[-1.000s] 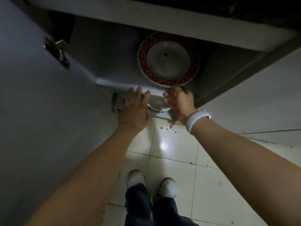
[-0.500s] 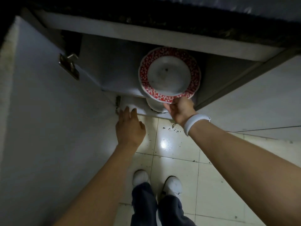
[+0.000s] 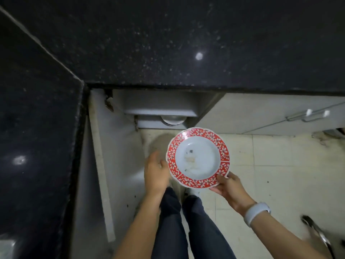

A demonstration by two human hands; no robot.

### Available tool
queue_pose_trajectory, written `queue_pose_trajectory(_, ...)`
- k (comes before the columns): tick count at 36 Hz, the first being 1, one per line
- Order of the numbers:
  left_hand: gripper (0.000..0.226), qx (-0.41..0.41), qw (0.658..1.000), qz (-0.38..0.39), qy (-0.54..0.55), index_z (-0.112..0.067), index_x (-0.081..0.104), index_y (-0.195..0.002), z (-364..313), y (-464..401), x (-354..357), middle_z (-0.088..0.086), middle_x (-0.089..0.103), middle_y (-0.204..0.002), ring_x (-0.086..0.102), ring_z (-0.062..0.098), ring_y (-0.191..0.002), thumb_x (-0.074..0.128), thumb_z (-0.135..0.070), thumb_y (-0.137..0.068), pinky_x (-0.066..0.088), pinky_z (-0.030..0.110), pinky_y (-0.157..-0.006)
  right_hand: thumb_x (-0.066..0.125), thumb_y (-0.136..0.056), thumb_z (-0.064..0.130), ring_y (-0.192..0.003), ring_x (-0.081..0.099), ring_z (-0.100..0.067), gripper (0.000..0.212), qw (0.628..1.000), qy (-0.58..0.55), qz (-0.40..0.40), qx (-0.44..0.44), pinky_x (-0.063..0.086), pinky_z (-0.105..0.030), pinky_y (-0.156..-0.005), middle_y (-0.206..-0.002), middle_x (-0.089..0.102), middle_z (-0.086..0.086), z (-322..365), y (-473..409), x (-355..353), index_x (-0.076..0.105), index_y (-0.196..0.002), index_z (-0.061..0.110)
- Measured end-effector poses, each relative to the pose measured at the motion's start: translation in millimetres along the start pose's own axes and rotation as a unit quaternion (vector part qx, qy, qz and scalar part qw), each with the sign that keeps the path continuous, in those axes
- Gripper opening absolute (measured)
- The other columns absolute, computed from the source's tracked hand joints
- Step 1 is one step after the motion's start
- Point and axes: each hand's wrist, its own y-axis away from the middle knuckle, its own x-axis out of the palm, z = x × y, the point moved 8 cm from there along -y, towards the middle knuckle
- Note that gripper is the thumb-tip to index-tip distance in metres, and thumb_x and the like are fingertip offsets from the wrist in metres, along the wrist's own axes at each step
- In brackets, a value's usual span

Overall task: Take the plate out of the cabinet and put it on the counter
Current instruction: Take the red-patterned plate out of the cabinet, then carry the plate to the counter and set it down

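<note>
A white plate (image 3: 197, 157) with a red flowered rim is out of the cabinet, held level above the floor in front of the opening. My right hand (image 3: 228, 186) grips its near right edge, thumb on the rim. Just left of the plate my left hand (image 3: 155, 172) hangs with fingers apart, holding nothing, close to the plate's left edge. The open cabinet (image 3: 158, 107) lies beyond, under the black speckled counter (image 3: 186, 43).
A round metal dish (image 3: 173, 119) remains on the cabinet's lower shelf. The open cabinet door (image 3: 100, 165) stands to the left. Closed doors with metal handles (image 3: 308, 114) are to the right. Tiled floor (image 3: 280, 174) and my legs are below.
The plate has come out of the cabinet in my right hand and now hangs lower and nearer me. My view has risen above the counter. My left hand left the shelf edge.
</note>
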Motion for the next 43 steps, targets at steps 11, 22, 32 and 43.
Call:
queue_pose_trajectory(11,0.033,0.236,0.966,0.062,-0.085,-0.009,0.054,-0.120,-155,59,12,0.016,0.059,-0.125,0.056,0.032,-0.112,0.047,-0.011,-0.088,0.045,0.043,-0.099,0.049,-0.089,0.010,-0.067,0.071,-0.012,0.024,0.990,0.037,-0.041,-0.133,0.059,-0.023,-0.059,-0.091,0.068,-0.005,94,114,-90,0.052,-0.113,0.010)
queue_pose_trajectory(22,0.038,0.470,0.831,0.083,-0.287,-0.010,0.047,-0.129,-343,109,116,0.011,0.050,-0.135,0.043,0.032,-0.123,0.043,-0.014,-0.091,0.037,0.047,-0.102,0.044,-0.091,0.008,-0.075,0.070,-0.016,0.020,0.959,-0.096,-0.106,-0.243,0.059,-0.023,-0.059,-0.087,0.073,-0.002,190,149,-205,0.056,-0.107,0.010)
queue_pose_trajectory(32,0.052,0.420,0.800,0.103,-0.415,-0.022,0.023,-0.142,-432,94,267,0.007,0.013,-0.157,0.005,0.031,-0.145,0.041,-0.030,-0.093,0.012,0.056,-0.117,0.042,-0.090,0.002,-0.065,0.070,-0.007,0.022,0.944,-0.163,-0.109,-0.267,0.058,-0.023,-0.054,-0.068,0.076,0.008,294,106,-334,0.055,-0.108,0.007)
queue_pose_trajectory(43,0.054,0.413,0.799,0.124,-0.419,-0.021,0.023,-0.142,-527,104,384,0.009,0.016,-0.156,0.009,0.031,-0.144,0.043,-0.031,-0.093,0.013,0.057,-0.116,0.041,-0.091,0.003,-0.064,0.071,-0.009,0.024,0.944,-0.197,-0.110,-0.240,0.058,-0.023,-0.055,-0.069,0.076,0.007,390,62,-437,0.052,-0.112,0.007)
